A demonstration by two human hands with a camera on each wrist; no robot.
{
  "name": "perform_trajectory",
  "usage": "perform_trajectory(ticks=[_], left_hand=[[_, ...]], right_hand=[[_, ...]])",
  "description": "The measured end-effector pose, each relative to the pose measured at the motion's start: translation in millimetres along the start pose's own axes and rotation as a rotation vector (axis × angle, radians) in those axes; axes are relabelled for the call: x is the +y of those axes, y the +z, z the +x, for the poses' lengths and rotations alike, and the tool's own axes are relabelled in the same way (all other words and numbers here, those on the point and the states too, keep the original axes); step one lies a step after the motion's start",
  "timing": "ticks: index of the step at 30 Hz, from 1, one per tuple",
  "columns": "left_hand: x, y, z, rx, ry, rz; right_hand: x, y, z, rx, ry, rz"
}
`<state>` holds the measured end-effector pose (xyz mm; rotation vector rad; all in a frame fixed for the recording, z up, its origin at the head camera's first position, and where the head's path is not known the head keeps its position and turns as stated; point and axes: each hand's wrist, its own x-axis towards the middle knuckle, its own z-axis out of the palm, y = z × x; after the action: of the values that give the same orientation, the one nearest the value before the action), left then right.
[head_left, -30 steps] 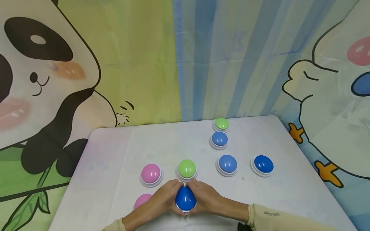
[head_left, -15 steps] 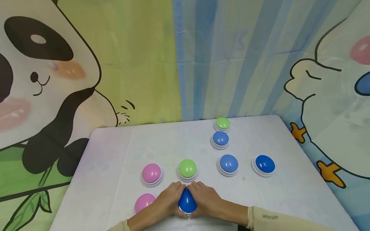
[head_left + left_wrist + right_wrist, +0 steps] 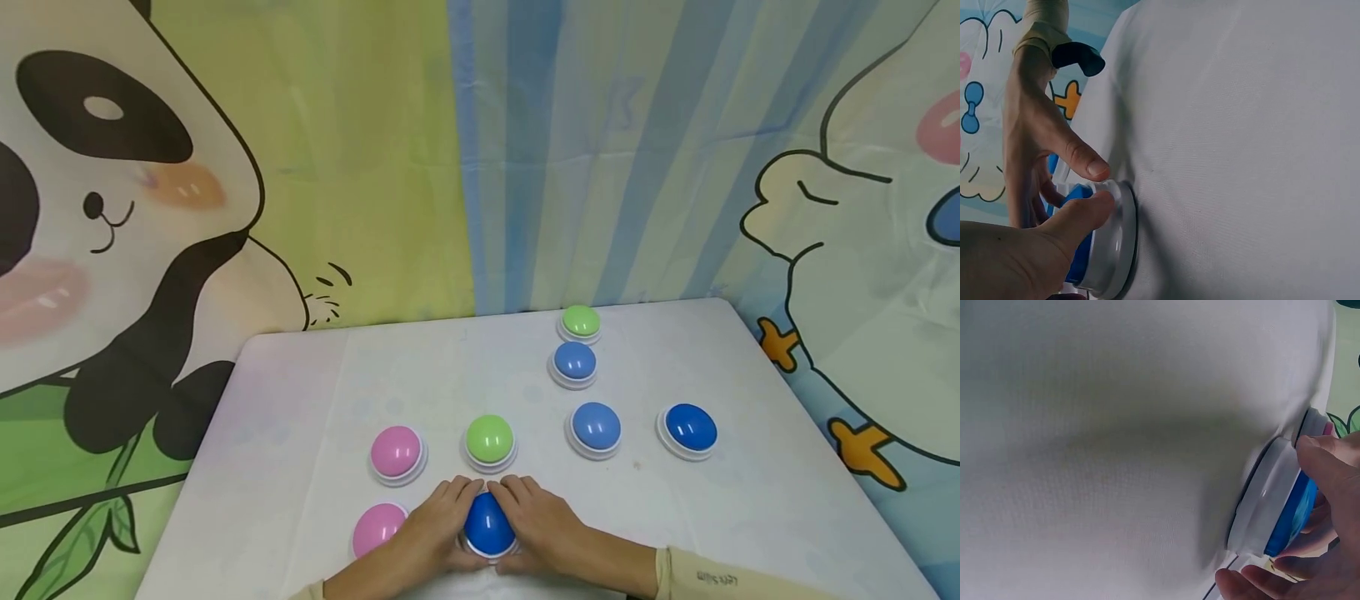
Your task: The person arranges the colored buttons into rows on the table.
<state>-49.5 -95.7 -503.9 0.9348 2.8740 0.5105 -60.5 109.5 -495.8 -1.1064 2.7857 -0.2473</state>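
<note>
A dark blue dome button (image 3: 489,523) with a white round base sits on the white tablecloth near the front. My left hand (image 3: 435,530) curves round its left side, and my right hand (image 3: 543,525) curves round its right. In the left wrist view, my left thumb (image 3: 1094,209) lies on the white base, while the right thumb (image 3: 1088,161) is at the base's edge. From the right wrist view, the right hand's fingers (image 3: 1254,581) reach past the far side of the base. A pink button (image 3: 378,528) is partly hidden behind my left hand.
Just beyond my hands stand a green button (image 3: 490,439) and another pink one (image 3: 395,452). Farther right are a lighter blue button (image 3: 596,426) and a dark blue one (image 3: 691,427). Another blue (image 3: 575,360) and a green button (image 3: 581,321) stand near the back edge.
Both hands and the dark blue button have shifted slightly down and right in the head view. The fingertips have loosened a little, and more of the dome and white base shows.
</note>
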Motion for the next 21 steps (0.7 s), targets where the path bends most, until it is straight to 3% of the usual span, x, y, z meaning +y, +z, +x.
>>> perform_trajectory(ticks=[6,11,16,21], left_hand=[[0.2,-11.7,0.0,0.026,0.007,0.005],[0.9,-25.4,6.7,0.097,0.054,-0.021],[-2.4,-42.5,24.9,0.176,0.086,-0.056],[-8.3,-53.7,49.1,0.171,0.073,-0.098]], right_hand=[[5.2,-8.4,-5.6,0.047,-0.006,0.013],[8.8,-20.5,-10.2,0.088,-0.008,0.025],[15.7,-35.4,-9.8,0.139,0.021,0.056],[28.0,-50.2,-4.5,0.192,0.055,0.059]])
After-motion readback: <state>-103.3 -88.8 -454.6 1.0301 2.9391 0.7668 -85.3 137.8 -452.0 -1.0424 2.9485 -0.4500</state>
